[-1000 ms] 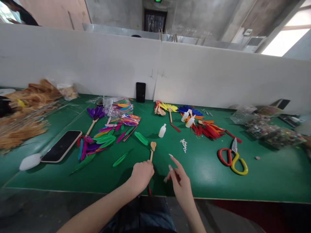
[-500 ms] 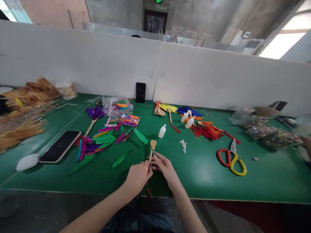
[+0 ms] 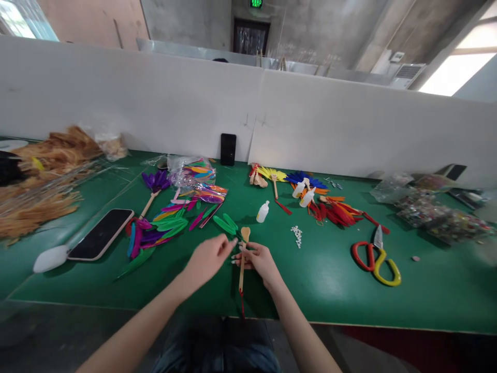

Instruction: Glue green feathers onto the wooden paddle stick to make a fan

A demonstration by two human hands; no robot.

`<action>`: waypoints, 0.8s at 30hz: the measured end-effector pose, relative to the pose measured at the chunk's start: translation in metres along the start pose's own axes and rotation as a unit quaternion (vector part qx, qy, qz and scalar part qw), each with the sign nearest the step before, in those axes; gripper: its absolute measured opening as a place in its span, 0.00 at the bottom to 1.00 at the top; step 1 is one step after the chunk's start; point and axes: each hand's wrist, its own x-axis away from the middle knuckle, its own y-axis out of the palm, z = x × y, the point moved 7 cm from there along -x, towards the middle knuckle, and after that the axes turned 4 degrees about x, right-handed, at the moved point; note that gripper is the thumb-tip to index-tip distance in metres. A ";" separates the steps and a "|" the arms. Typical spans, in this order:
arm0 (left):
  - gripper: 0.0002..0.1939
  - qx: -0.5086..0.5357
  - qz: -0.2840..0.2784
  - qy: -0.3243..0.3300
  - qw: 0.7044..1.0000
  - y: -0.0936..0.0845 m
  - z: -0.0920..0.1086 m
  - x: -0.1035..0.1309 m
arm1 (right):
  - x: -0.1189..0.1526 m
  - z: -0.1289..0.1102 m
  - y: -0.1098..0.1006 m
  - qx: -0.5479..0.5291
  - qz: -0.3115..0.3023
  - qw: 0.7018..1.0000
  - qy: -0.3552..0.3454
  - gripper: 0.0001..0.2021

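Fingers of the right hand (image 3: 264,263) pinch the slim, pale wooden stick (image 3: 241,277) just below its smooth, heart-shaped head (image 3: 245,233), the shaft running toward the near edge of the green table (image 3: 330,290) with a red cord (image 3: 243,304) trailing from its end. Fingers of the left hand (image 3: 206,260) bend just left of the head, though whether they grasp anything I cannot tell. Two narrow, leaf-shaped green feathers (image 3: 225,225) lie just beyond them, and a whitish plastic bottle (image 3: 262,213) with a tapered nozzle stands farther off, slightly right.
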 end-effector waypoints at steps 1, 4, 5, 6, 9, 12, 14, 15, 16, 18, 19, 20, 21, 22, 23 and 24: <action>0.18 -0.003 0.036 0.006 0.999 -0.016 -0.005 -0.011 | 0.000 0.000 0.000 0.000 -0.001 1.000 0.002 0.25; 0.14 -0.040 0.003 0.103 0.994 -0.033 -0.008 -0.054 | 0.000 0.000 0.001 0.000 0.002 1.000 0.003 0.24; 0.12 -0.046 -0.027 0.126 0.991 -0.033 -0.009 -0.068 | -0.001 0.000 0.001 -0.001 0.003 1.000 0.002 0.24; 0.12 -0.052 -0.052 0.139 0.988 -0.030 -0.010 -0.082 | -0.001 0.001 0.001 -0.002 0.005 1.000 0.001 0.24; 0.14 -0.080 -0.128 0.160 0.975 -0.016 -0.012 -0.112 | -0.002 0.001 0.002 -0.004 0.010 1.000 -0.006 0.24; 0.14 -0.107 -0.189 0.176 0.960 -0.003 -0.009 -0.125 | -0.002 0.002 0.002 -0.005 0.014 1.000 -0.012 0.23; 0.12 -0.120 -0.214 0.185 0.952 0.001 -0.006 -0.129 | -0.003 0.002 0.001 -0.004 0.017 1.000 -0.012 0.22; 0.11 -0.126 -0.222 0.188 0.948 0.003 -0.005 -0.129 | -0.003 0.002 0.001 -0.004 0.019 1.000 -0.011 0.22; 0.10 -0.131 -0.228 0.190 0.946 0.004 -0.004 -0.130 | -0.003 0.002 0.001 -0.003 0.021 1.000 -0.010 0.22; 0.09 -0.139 -0.235 0.194 0.942 0.005 -0.003 -0.132 | -0.003 0.002 0.000 -0.002 0.023 1.000 -0.007 0.22; 0.08 -0.142 -0.237 0.195 0.941 0.007 -0.003 -0.132 | -0.003 0.002 0.001 -0.001 0.023 1.000 -0.005 0.22; 0.08 -0.144 -0.238 0.197 0.940 0.008 -0.003 -0.133 | -0.003 0.002 0.001 0.000 0.022 1.000 -0.004 0.22; 0.07 -0.145 -0.238 0.198 0.940 0.009 -0.003 -0.134 | -0.003 0.001 0.001 0.000 0.021 1.000 -0.002 0.23; 0.07 -0.146 -0.239 0.200 0.939 0.010 -0.004 -0.134 | -0.003 0.000 0.002 0.001 0.020 1.000 -0.001 0.23; 0.07 -0.146 -0.239 0.202 0.938 0.010 -0.005 -0.135 | -0.002 0.000 0.002 0.001 0.019 1.000 0.000 0.24; 0.07 -0.146 -0.239 0.205 0.938 0.011 -0.005 -0.135 | -0.002 -0.001 0.003 0.001 0.018 1.000 0.001 0.24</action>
